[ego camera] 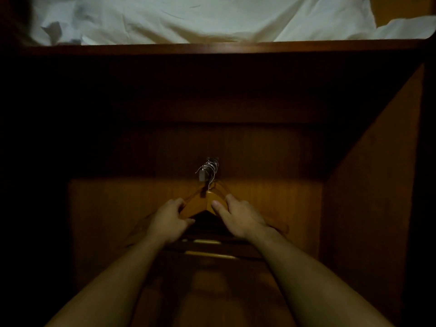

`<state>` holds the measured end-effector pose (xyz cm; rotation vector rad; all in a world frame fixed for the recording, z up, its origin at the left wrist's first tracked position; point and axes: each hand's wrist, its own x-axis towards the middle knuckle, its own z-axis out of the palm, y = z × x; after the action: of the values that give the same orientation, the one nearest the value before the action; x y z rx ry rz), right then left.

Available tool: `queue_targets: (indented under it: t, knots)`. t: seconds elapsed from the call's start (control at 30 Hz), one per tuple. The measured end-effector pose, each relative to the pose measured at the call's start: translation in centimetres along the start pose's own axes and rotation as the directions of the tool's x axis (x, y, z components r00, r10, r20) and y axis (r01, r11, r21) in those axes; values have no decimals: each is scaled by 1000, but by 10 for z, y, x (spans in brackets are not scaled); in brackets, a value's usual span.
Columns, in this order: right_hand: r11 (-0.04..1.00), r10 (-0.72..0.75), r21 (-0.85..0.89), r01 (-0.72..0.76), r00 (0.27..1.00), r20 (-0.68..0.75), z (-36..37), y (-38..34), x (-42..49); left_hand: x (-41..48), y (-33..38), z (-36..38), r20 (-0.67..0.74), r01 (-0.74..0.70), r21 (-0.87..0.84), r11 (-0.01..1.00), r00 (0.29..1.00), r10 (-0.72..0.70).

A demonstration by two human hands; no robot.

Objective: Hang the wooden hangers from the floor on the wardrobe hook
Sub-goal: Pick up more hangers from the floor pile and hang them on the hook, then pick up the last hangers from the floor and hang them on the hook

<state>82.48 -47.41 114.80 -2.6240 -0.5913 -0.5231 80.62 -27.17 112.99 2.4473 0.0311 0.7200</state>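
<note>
1. While the wardrobe is dim, the left hand (168, 219) curls around the left shoulder of the wooden hangers (200, 204).
2. Their wire loops sit bunched on the wardrobe hook (210, 167).
3. The right hand (238, 218) clasps the right shoulder, thumb on top.
4. Uneven release could tilt the front hanger and slip its loop off.

A dark wooden shelf (212, 47) spans the wardrobe top. Crumpled white bedding (188, 20) lies directly on it, reaching its front edge.
</note>
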Motion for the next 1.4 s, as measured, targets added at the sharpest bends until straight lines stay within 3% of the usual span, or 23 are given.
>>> queue_targets:
  t: [0.43, 0.7, 0.93, 1.17, 1.4]
  knots:
    - [995, 54, -70, -66, 984, -167, -1, -6, -13, -20, -15, -17, -75, 44, 227, 973, 997, -27]
    - [987, 57, -147, -57, 998, -7, -2, -7, -36, -59, -8, -31, -40, 70, 365, 928, 997, -59]
    - [989, -17, -140, 47, 978, 207, -2, -12, -63, -112, 2, -38, -31, 194, 453, 870, 979, -202]
    - [983, -139, -51, 174, 906, 401, 23, -42, -101, -203, -1, -63, -46, 371, 478, 796, 916, -400]
    - [935, -335, 76, 345, 794, 507, 60, -120, -158, -305, -26, -122, -91, 533, 567, 628, 798, -595]
